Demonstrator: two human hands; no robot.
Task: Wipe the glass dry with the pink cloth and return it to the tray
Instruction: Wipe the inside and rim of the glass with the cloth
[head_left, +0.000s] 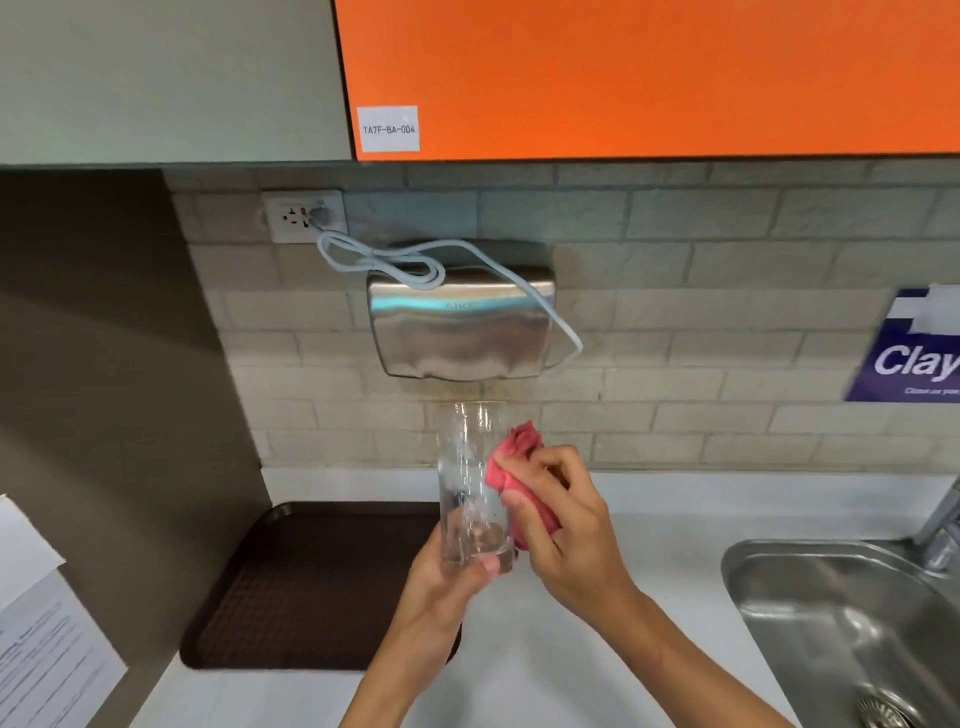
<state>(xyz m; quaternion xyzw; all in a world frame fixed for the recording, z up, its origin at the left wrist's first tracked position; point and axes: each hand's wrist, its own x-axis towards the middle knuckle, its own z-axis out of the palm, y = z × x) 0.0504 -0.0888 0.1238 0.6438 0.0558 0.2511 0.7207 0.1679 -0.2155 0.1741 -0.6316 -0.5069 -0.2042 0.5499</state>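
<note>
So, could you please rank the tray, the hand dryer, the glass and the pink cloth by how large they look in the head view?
1. Brown tray, partly hidden
2. Hand dryer
3. Glass
4. Pink cloth, bunched in the right hand

Bright, even indoor light; wide-angle bending at edges, slight motion blur throughout.

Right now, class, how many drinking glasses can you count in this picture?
1. The glass is held upright by its base in the left hand, above the counter, just right of the brown tray. None stands on the tray's visible part.
</note>
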